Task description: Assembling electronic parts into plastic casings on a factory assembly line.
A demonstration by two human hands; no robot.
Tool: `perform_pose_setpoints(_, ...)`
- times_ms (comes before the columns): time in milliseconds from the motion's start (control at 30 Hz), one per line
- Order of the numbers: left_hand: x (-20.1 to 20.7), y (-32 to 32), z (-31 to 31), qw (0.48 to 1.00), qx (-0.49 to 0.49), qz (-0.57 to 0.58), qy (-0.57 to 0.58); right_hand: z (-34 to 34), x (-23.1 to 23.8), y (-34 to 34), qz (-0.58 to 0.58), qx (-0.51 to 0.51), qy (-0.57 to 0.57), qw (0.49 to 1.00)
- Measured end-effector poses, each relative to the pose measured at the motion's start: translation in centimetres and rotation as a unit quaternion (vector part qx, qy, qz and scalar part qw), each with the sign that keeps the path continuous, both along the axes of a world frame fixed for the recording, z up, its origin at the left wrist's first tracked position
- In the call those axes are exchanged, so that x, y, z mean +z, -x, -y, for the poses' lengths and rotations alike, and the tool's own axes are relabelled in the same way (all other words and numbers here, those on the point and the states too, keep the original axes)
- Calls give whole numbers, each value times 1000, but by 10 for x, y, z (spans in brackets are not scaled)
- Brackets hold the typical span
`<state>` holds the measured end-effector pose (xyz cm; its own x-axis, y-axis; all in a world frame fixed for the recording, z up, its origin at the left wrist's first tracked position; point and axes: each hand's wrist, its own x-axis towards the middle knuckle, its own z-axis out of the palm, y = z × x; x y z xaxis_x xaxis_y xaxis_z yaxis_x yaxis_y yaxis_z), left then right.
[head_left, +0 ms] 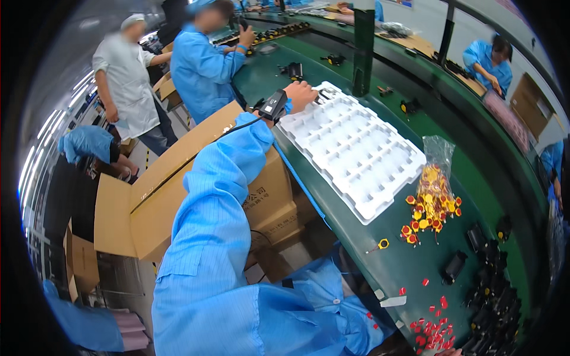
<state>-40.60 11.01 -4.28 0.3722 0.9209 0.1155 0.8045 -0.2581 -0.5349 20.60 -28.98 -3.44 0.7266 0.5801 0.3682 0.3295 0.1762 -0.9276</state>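
Note:
My left hand (301, 95) reaches out to the far left corner of a white plastic tray (355, 151) with rows of moulded pockets. Its fingers are curled closed beside a small dark part (323, 95) at that corner. Whether they grip it or something else is hidden. A black device is strapped on my left wrist, and a blue coiled cord hangs from there. Only a sliver of my right hand (449, 352) shows at the lower edge, near scattered small red pieces (435, 333); its fingers cannot be made out.
An open plastic bag (436, 160) spills yellow-and-red round parts (428, 207) onto the green table (356, 249). Black parts (496, 296) are heaped at the right. Cardboard boxes (169, 196) stand left of the table. Several people work around, one in blue (205, 65) at the table.

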Motion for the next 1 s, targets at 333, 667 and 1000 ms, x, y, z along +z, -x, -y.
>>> perform_pose_setpoints(333,46,-253,203,722,-257,597,238,-30,26,32,287,344,153,881)
perform_pose_setpoints(667,-13,-351,293,254,-125,709,646,-44,62,75,404,493,81,766)
perform_pose_setpoints(1000,-19,-349,294,244,-125,715,643,-47,38,71,328,488,95,803)
